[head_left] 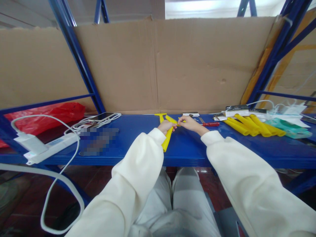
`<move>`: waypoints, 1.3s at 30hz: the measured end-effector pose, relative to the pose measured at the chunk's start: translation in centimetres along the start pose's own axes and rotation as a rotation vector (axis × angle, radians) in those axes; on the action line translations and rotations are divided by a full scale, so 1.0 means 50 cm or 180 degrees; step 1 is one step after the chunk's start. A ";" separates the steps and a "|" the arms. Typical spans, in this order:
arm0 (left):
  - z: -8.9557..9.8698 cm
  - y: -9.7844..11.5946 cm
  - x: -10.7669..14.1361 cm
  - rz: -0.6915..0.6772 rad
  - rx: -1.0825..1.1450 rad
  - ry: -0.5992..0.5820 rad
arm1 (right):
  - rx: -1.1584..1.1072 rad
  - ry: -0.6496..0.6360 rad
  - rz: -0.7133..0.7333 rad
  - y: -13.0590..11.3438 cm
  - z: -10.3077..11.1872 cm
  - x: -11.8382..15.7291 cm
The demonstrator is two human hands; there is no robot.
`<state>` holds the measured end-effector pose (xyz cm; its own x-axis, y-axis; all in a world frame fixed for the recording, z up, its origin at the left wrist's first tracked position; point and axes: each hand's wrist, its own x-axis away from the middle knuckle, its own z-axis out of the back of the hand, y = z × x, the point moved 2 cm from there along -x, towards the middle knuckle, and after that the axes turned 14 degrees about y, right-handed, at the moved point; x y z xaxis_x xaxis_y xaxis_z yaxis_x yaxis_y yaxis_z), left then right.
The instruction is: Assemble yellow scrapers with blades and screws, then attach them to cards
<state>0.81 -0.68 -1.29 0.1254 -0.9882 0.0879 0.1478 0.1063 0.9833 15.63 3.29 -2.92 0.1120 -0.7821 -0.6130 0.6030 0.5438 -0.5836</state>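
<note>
My left hand (166,126) is closed around a yellow plastic piece with a tube-like handle (167,144) that points down toward the table's front edge. A flat T-shaped yellow end (161,116) shows just beyond that hand. Another yellow strip (171,119) runs slantwise from above the left fingers toward my right hand (189,123). The right fingers are pinched together at the strip's right end; what exactly lies between them is too small to make out. Just right of that hand, a red-handled screwdriver (211,124) lies on the blue table (138,128).
Several yellow tubes (255,125) lie at the right, beside a green plastic bag (288,128) and small boxes (237,110). On the left are a white power strip (53,148), coiled white cables (91,122) and a red bag (49,118). A cardboard panel (158,65) stands behind.
</note>
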 end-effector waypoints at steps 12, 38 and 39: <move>-0.006 -0.009 -0.013 -0.0166 0.0060 -0.0045 | -0.0054 0.0048 -0.0186 0.009 -0.004 -0.001; -0.003 0.009 0.017 -0.0151 0.0314 -0.0198 | -0.1722 -0.0346 -0.1507 -0.003 0.013 0.016; -0.003 0.009 0.018 -0.0158 0.0322 -0.0185 | -0.1731 -0.0356 -0.1493 -0.003 0.013 0.016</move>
<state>1.12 -1.48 -0.77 0.0627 -0.9970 0.0449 0.0523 0.0482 0.9975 16.15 2.39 -2.99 0.0355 -0.9807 -0.1921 0.1327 0.1951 -0.9718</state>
